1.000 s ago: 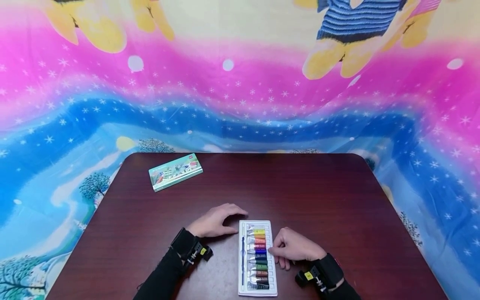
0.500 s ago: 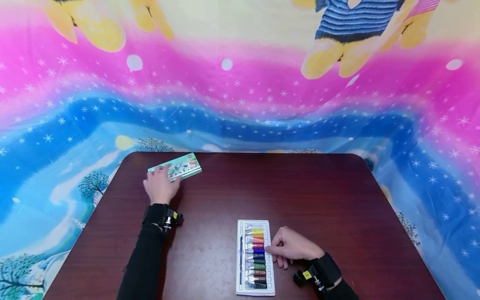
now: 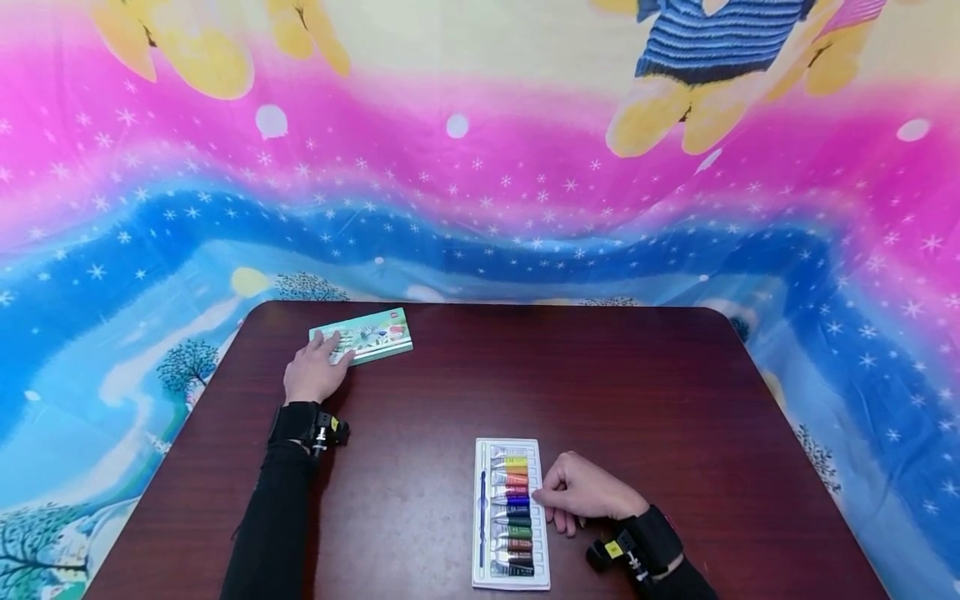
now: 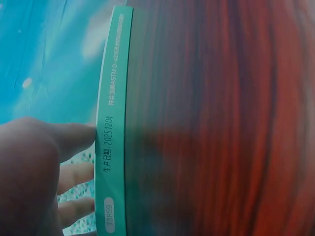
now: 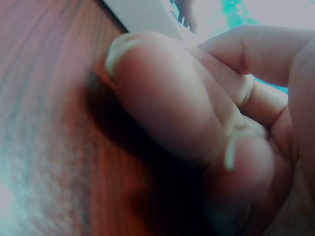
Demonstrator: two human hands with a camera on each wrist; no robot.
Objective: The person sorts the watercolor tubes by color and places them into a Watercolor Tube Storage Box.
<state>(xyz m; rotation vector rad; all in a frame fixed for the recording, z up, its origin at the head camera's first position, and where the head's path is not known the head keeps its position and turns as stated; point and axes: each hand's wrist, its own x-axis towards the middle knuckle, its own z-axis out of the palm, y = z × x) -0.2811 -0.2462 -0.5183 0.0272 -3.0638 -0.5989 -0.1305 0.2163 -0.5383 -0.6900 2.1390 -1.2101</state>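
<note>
In the head view a white tray of paint tubes (image 3: pixel 539 575) lies on the table, the tubes stacked in a coloured column beside a thin blue paintbrush (image 3: pixel 482 517). My right hand (image 3: pixel 588 490) pinches the tray's right edge, other fingers curled below; in the right wrist view its curled fingers (image 5: pixel 162 93) hide most of the tray. At the back left lies a flat green paint box (image 3: pixel 375 332) with a printed picture. My left hand (image 3: pixel 315 369) rests on its left end, fingers over the lid. The left wrist view shows the thumb (image 4: pixel 74 140) touching the box's long edge.
The dark red-brown table (image 3: pixel 600 375) reaches back to a patterned cloth (image 3: pixel 480 200) hanging behind and along both sides. The box lies close to the table's back edge.
My left hand has gone from beside the tray to the green box, out to the back left. The box has shifted slightly right and turned a little. My right hand has stayed at the tray.
</note>
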